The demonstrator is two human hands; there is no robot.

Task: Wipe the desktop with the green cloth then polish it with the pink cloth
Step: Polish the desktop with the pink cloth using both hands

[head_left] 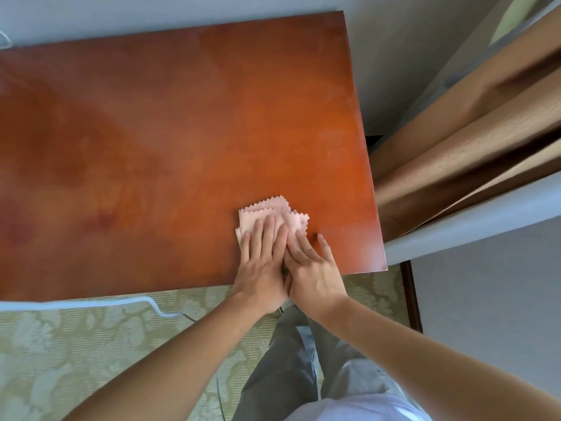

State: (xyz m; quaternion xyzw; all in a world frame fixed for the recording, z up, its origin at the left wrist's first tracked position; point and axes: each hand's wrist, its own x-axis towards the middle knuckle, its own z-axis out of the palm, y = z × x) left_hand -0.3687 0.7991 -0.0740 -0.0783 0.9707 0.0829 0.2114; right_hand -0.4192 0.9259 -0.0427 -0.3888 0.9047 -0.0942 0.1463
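Folded pink cloth [273, 215] lower right of centre on the reddish worktop [151, 132], left hand [262, 265] and right hand [312, 268] side by side, straight fingers [267, 232] pressed flat on the cloth's near part, gripping nothing, its zigzag edges showing beyond the fingertips

The near part of the pink cloth [273, 215] is hidden under the left hand [263, 265] and the right hand [312, 268]; the table [151, 141] is cut off at the left edge of the frame; the curtain [461, 153] runs out at the right edge; a white cord [100, 304] is cut off at the lower left.
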